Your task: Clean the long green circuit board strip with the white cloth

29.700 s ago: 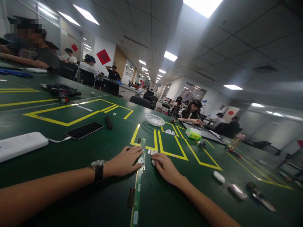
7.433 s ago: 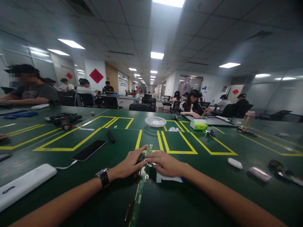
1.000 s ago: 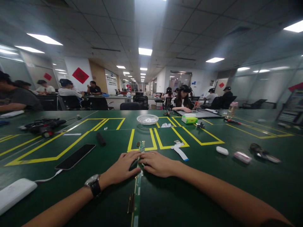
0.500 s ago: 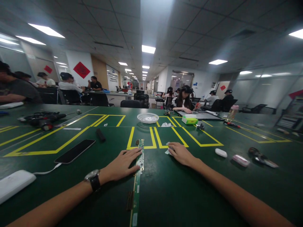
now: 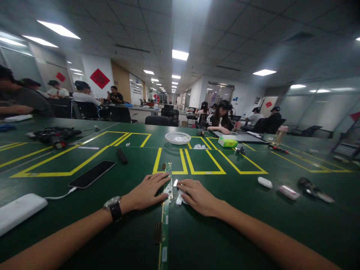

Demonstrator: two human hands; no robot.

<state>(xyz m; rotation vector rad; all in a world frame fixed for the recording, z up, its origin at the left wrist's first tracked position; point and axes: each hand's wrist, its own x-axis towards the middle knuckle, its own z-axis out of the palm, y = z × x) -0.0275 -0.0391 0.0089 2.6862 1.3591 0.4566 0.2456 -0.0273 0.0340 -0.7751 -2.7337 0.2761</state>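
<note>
Left hand [image 5: 147, 191]: palm down, open, fingers spread, tips and thumb on the far part of a long, narrow green circuit board [image 5: 165, 228]. Watch [image 5: 113, 207] with black strap on left wrist. Board: lies lengthwise, near to far, on the green table [image 5: 135, 242]; runs out of view at the near end, crosses a yellow tape outline [image 5: 178, 173] at the far end. Brown tabs along left edge.

Right hand [image 5: 201, 197]: just right of board, fingers curled, gripping a bent white strip [image 5: 179, 199]. Strip partly hidden under fingers; sticks out toward the board, apart from it by a narrow gap.

To the left: phone [image 5: 92, 174], joined by cord to a white power bank [image 5: 21, 213]; short black stick [image 5: 122, 156] farther off. Beyond the board: round white basket [image 5: 168, 140]. Far right: green-and-white packet [image 5: 227, 142]. Nearer, at right: small white case [image 5: 264, 182], pink case [image 5: 288, 192] beside it.
</note>
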